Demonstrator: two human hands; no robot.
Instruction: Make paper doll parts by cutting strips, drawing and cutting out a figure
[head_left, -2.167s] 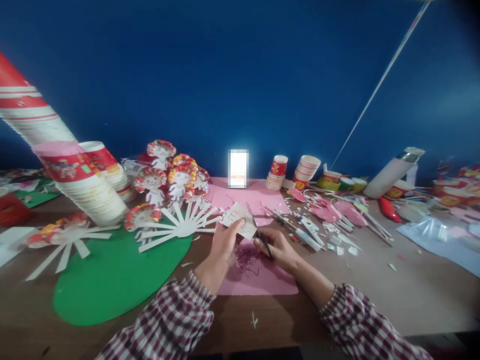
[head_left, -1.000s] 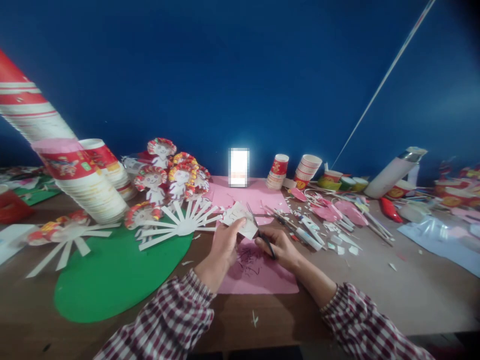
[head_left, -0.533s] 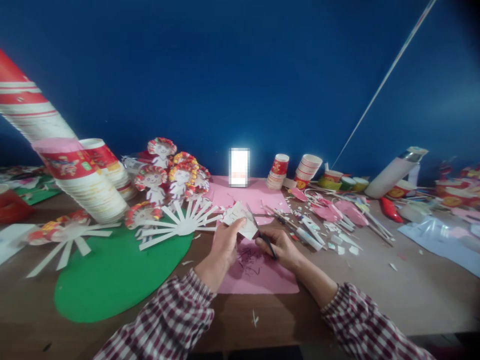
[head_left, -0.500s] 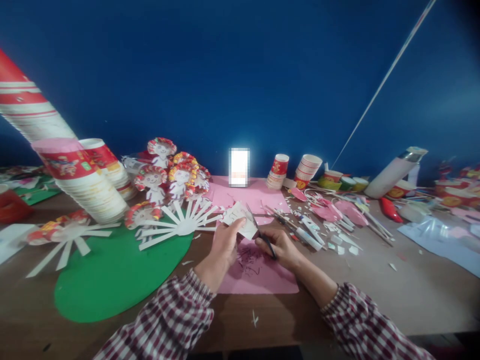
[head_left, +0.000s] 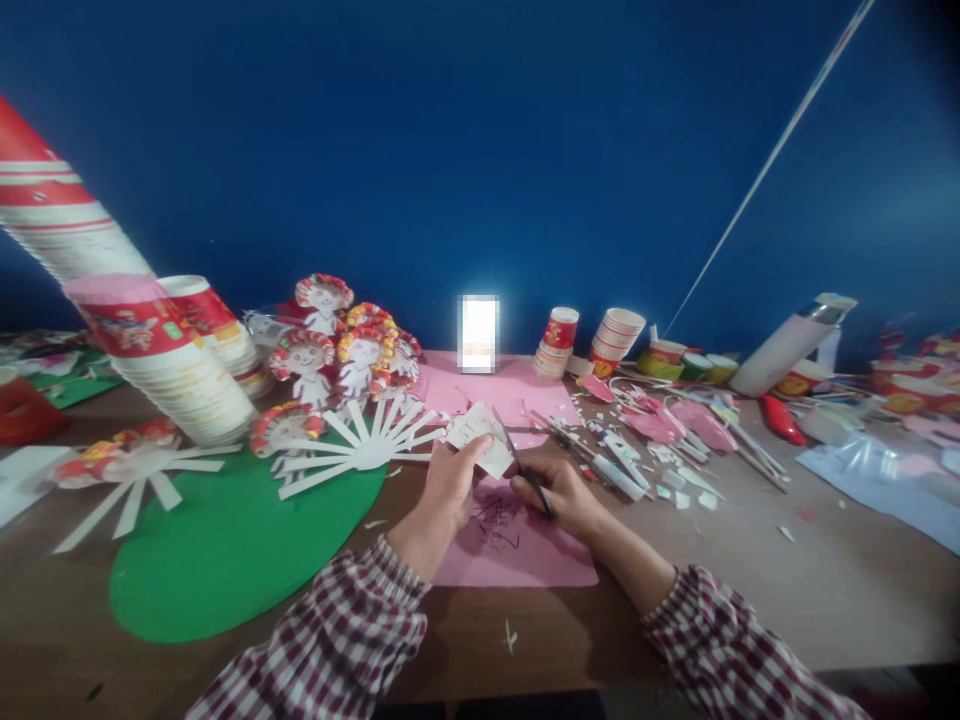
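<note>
My left hand pinches a small white piece of paper with drawn lines on it, thumb on top. Scissors with dark handles are in my right hand, their blades at the paper's right edge. How far the blades are apart I cannot make out. Beneath both hands lies a pink sheet with dark scribbles. To the left, a white paper shape cut into fanned strips rests partly on a green oval sheet.
Tall stacked paper cups lean at the left, beside paper dolls with ruffled red and yellow rims. Shorter cup stacks stand at the back. White scraps, glue tubes and a white bottle lie to the right.
</note>
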